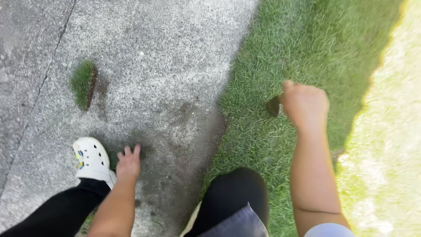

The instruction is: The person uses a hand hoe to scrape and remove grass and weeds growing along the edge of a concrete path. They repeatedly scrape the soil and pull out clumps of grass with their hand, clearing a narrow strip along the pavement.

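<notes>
Grass lies under my right hand, fisted around a dark tool (blade barely showing). My left hand rests, fingers spread, on the concrete beside my white shoe.

Pavement: rough, matt, speckled concrete, soil-stained nr lawn edge. Lawn: dense, short blades. Turf clump: grass over dark soil. Clog: white moulded plastic, smooth, perforated. Trousers: black matt cloth. Blade in right hand: dark, dull, prob. metal.
</notes>
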